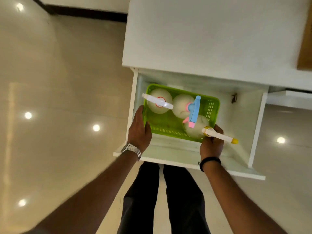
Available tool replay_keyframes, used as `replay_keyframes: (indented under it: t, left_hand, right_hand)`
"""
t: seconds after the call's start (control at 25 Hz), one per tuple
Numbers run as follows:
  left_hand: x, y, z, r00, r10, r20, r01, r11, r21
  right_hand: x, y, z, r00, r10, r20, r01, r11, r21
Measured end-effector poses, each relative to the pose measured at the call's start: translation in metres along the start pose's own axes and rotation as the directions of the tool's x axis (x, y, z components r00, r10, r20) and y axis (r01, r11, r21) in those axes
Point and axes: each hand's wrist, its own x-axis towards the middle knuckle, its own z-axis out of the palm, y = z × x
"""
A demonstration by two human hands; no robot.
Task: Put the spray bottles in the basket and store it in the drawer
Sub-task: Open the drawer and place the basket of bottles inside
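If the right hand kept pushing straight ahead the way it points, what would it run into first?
The right hand already grips the green basket at its near right corner, under the yellow-tipped spray bottle. Straight ahead lies that bottle; beyond it, probably the open drawer's back wall, though depth is unclear.

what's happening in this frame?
A person is lowering a green basket into an open white drawer. The left hand grips the basket's left edge and the right hand holds its near right corner. Three spray bottles stand in it: one with a white trigger, one blue and pink, one with a yellow nozzle. The drawer is not yet closed.
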Motion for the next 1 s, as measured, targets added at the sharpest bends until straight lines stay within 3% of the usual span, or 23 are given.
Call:
replay_keyframes:
  t: [0.24, 0.4, 0.8, 0.92, 1.0]
  left_hand:
    - [0.022, -0.054, 0.032, 0.935, -0.212, 0.285, 0.204, 0.977, 0.058]
    - [0.033, -0.083, 0.068, 0.871, -0.366, 0.327, 0.369, 0.928, 0.054]
    - [0.052, -0.103, 0.090, 0.796, -0.493, 0.350, 0.527, 0.850, -0.002]
    - [0.051, -0.101, 0.083, 0.781, -0.532, 0.328, 0.488, 0.847, 0.213]
    - [0.047, -0.099, 0.079, 0.792, -0.532, 0.298, 0.423, 0.831, 0.361]
  right_hand:
    - [0.028, 0.052, 0.032, 0.981, 0.135, 0.142, -0.118, 0.985, -0.125]
    - [0.048, 0.088, 0.059, 0.954, 0.267, 0.138, -0.259, 0.963, -0.071]
    - [0.053, 0.108, 0.091, 0.935, 0.317, 0.161, -0.312, 0.948, -0.056]
    - [0.052, 0.107, 0.091, 0.934, 0.265, 0.239, -0.240, 0.962, -0.129]
    - [0.051, 0.107, 0.090, 0.919, 0.287, 0.270, -0.266, 0.957, -0.114]
